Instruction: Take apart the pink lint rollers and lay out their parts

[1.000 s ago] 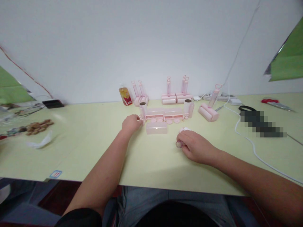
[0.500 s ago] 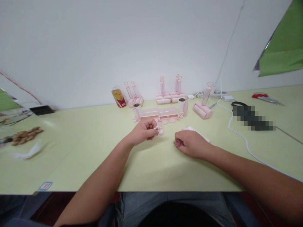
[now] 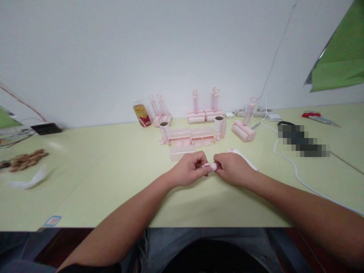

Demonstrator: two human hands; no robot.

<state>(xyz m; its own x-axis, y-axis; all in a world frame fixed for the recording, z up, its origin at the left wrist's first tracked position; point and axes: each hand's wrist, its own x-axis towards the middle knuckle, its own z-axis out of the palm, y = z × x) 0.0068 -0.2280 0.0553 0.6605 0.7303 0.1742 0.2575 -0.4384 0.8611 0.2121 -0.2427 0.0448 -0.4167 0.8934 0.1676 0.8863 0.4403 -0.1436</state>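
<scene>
My left hand (image 3: 189, 170) pinches a small pale pink end cap (image 3: 212, 166). My right hand (image 3: 234, 168) is closed around a pink see-through tube (image 3: 218, 165), of which only the end shows. Cap and tube end meet between the two hands, just above the table; whether one sits inside the other cannot be made out. Behind my left hand lies a clear pinkish cover (image 3: 180, 153). Pink roller frames (image 3: 179, 141) and small round discs (image 3: 197, 144) lie farther back. A white elongated piece (image 3: 247, 160) is partly hidden behind my right hand.
Assembled pink lint rollers (image 3: 196, 116) stand along the wall, another (image 3: 243, 131) at right. Sticky rolls (image 3: 218, 123) stand beside the frames. A yellow-red bottle (image 3: 142, 115) is behind. A white cable (image 3: 295, 170) crosses the right side; brown pieces (image 3: 28, 160) lie left.
My left hand has moved right and slightly down with the end cap, bringing it against the tube in my right hand. The clear cover it had hidden now shows.
</scene>
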